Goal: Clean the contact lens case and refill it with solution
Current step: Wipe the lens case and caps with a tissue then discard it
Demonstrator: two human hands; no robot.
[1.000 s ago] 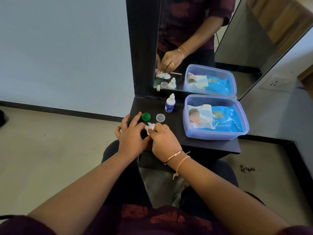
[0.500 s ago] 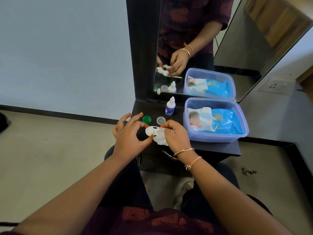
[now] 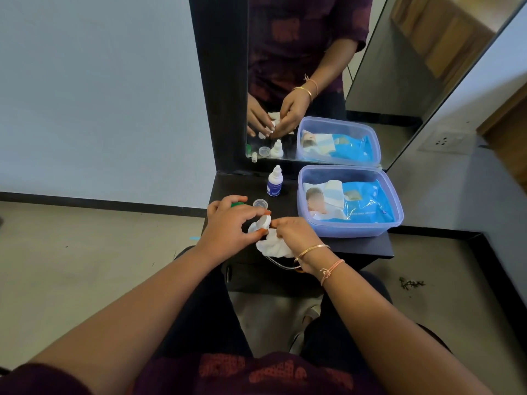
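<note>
Head view: the contact lens case [image 3: 261,223] sits at frame centre, over the near edge of the dark shelf [image 3: 356,246]. The left hand [image 3: 228,226] pinches it between thumb and fingertips. Against a second ago, it is now tilted up, one well exposed. The right hand [image 3: 296,235] grips the bunched white wipe [image 3: 273,248], touching the case from below. Behind lie the green cap [image 3: 236,205] and clear cap [image 3: 261,203]; the solution bottle [image 3: 274,182] stands untouched. Judgement: wiping is under way and the refill has not begun.
</note>
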